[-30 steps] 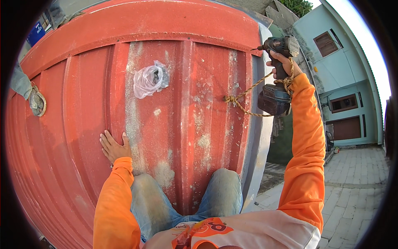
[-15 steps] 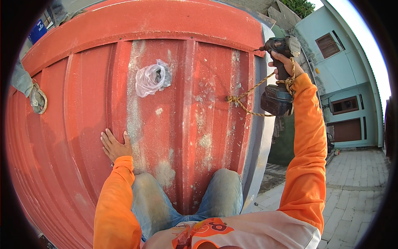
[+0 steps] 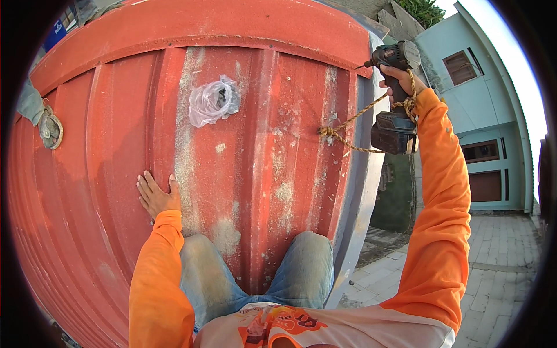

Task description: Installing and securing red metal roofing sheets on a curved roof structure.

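My right hand (image 3: 404, 81) grips a black cordless drill (image 3: 394, 98) by its handle at the roof's right edge. The drill's bit points left, its tip at the lower right end of the red ridge cap (image 3: 232, 26). A knotted rope (image 3: 354, 126) is tied about the drill's grip and loops onto the sheet. My left hand (image 3: 158, 194) lies flat on the red metal roofing (image 3: 130, 139), fingers spread, holding nothing. Farther up the sheet sits a crumpled clear plastic bag (image 3: 206, 103) with small dark pieces inside.
Raised ribs run along the roofing. A grey-white edge (image 3: 354, 232) borders it on the right, with a drop to a paved floor (image 3: 499, 255). Another person's shoe (image 3: 51, 130) rests on the roof at left. A pale green house (image 3: 458, 110) stands beyond.
My right hand and the drill have shifted slightly up and to the right in view. My left hand stays flat on the roofing.
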Motion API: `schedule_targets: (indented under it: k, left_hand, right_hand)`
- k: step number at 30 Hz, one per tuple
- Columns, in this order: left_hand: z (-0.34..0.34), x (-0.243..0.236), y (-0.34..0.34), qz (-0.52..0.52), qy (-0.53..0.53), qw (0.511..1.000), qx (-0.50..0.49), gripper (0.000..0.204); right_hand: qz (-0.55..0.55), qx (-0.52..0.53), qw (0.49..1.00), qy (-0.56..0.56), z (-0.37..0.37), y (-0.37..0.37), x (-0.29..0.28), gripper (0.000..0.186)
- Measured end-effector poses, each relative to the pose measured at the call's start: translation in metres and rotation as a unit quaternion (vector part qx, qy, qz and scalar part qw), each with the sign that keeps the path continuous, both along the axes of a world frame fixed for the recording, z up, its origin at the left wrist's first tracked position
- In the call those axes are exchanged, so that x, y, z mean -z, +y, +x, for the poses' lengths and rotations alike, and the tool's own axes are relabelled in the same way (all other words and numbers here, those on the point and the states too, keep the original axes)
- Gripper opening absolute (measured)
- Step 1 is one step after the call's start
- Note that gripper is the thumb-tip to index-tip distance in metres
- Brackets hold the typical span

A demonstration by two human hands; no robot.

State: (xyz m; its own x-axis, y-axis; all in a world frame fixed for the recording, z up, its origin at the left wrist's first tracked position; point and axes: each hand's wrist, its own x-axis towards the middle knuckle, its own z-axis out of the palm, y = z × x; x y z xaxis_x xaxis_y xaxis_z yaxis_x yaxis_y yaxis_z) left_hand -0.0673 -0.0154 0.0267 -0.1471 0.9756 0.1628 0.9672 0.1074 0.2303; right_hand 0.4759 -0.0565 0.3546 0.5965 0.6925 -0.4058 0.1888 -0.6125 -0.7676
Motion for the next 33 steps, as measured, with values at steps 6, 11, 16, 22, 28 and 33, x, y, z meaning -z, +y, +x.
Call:
schedule_targets:
  k: [6,11,16,22,28,33]
  left_hand:
    - [-0.003,0.000,-0.001,0.006,0.002,1.000,0.007,0.077]
    - [-0.004,0.002,-0.001,0.009,-0.004,1.000,0.010,0.077]
    - [-0.004,0.003,0.000,0.007,-0.001,1.000,0.011,0.077]
    - [-0.005,0.004,-0.001,0.021,0.000,1.000,0.015,0.077]
    - [-0.005,0.005,-0.001,0.026,-0.002,1.000,0.016,0.077]
    - [-0.002,0.002,-0.001,0.016,-0.002,1.000,0.015,0.077]
  right_hand:
    - [-0.008,0.000,1.000,0.002,-0.003,0.003,-0.001,0.029]
    - [-0.017,-0.012,1.000,-0.004,0.002,0.003,-0.001,0.031]
    - [-0.020,-0.018,1.000,-0.015,-0.006,0.005,-0.004,0.030]
    - [-0.022,-0.005,0.999,-0.026,-0.009,0.006,-0.004,0.032]
    - [-0.027,-0.022,0.999,-0.032,-0.011,0.007,-0.006,0.036]
    - [-0.017,-0.037,0.999,-0.011,0.009,0.000,-0.005,0.042]
